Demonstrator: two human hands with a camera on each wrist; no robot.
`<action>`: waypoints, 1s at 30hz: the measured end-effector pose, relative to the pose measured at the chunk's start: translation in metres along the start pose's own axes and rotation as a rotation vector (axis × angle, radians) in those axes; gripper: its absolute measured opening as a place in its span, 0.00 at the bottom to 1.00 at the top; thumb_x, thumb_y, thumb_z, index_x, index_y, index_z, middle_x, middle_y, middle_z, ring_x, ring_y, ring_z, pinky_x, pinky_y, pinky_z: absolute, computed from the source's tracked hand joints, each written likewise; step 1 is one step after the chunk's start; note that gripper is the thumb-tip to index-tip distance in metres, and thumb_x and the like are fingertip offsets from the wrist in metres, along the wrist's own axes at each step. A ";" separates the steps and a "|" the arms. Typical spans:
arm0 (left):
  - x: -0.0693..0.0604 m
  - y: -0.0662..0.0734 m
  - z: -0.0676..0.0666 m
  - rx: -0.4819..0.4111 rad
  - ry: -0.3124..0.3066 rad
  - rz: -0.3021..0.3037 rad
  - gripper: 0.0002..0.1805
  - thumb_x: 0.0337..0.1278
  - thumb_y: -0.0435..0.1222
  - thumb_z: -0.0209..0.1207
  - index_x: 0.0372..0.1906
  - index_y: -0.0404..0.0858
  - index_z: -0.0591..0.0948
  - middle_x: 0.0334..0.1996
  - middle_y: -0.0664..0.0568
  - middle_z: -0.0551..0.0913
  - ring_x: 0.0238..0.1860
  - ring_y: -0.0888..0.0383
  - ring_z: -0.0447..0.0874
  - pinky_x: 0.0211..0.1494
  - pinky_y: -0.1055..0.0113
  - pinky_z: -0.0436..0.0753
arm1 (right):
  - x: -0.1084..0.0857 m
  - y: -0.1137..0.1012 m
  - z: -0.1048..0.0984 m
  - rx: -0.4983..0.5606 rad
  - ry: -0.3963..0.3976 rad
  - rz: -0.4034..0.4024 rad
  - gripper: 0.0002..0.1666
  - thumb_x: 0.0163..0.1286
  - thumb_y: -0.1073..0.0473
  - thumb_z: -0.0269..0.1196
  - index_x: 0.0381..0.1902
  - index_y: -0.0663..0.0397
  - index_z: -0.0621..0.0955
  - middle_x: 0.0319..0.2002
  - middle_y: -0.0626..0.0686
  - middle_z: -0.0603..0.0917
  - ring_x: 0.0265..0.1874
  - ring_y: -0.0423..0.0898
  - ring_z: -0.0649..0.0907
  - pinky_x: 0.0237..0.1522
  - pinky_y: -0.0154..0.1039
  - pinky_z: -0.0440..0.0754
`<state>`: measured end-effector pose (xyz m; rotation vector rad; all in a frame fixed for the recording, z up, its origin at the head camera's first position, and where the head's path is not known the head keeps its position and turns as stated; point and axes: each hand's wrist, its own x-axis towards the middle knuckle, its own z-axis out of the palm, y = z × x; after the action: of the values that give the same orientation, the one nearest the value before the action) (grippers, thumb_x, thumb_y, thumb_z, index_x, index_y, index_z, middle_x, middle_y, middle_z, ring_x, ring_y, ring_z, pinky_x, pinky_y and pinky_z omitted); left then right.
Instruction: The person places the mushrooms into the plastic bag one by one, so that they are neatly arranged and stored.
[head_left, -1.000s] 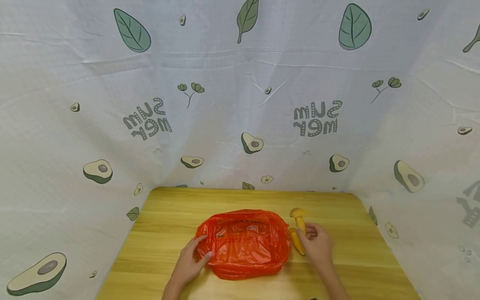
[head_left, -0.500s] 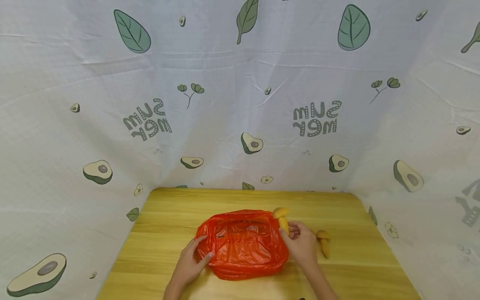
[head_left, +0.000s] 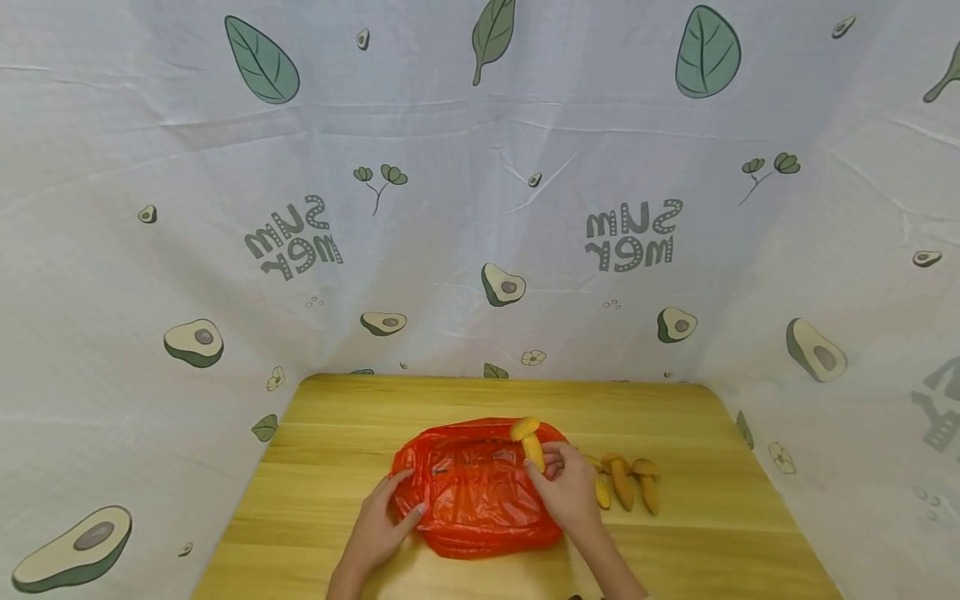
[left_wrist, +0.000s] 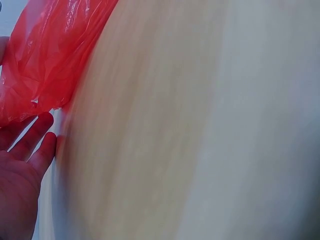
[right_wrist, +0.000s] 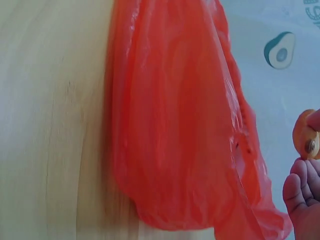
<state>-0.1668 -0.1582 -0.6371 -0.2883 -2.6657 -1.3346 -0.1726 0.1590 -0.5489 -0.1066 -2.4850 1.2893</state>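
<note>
The right hand (head_left: 568, 492) holds a mushroom (head_left: 531, 446) above the red bag (head_left: 480, 504).

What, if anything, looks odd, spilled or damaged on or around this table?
The printed word "summer" on the backdrop cloth reads backwards, as in a mirror, so the cloth perhaps hangs reversed. On the table, nothing seems spilled: the yellow mushroom-shaped pieces lie beside each other, right of the crumpled red bag.
</note>
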 end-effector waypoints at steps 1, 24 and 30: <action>0.000 0.000 0.000 -0.001 0.000 -0.001 0.34 0.59 0.53 0.70 0.68 0.47 0.78 0.63 0.51 0.81 0.66 0.48 0.80 0.69 0.43 0.78 | 0.000 0.000 0.003 0.005 -0.003 0.001 0.19 0.59 0.59 0.78 0.46 0.58 0.85 0.33 0.49 0.83 0.30 0.41 0.79 0.33 0.30 0.81; 0.001 -0.001 0.002 -0.003 -0.011 -0.033 0.35 0.59 0.54 0.70 0.69 0.47 0.76 0.66 0.47 0.80 0.67 0.44 0.79 0.69 0.42 0.77 | -0.010 -0.006 0.059 0.077 -0.172 0.023 0.16 0.60 0.60 0.75 0.44 0.61 0.85 0.31 0.50 0.84 0.26 0.36 0.79 0.29 0.28 0.81; 0.001 -0.002 0.002 0.009 -0.006 -0.035 0.35 0.60 0.54 0.69 0.69 0.46 0.76 0.66 0.46 0.79 0.67 0.43 0.79 0.69 0.41 0.77 | -0.013 -0.011 0.074 0.082 -0.191 0.039 0.18 0.58 0.58 0.76 0.43 0.61 0.84 0.31 0.50 0.84 0.26 0.36 0.79 0.28 0.28 0.81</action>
<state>-0.1680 -0.1576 -0.6393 -0.2464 -2.6929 -1.3340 -0.1838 0.0916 -0.5830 -0.0130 -2.5942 1.4787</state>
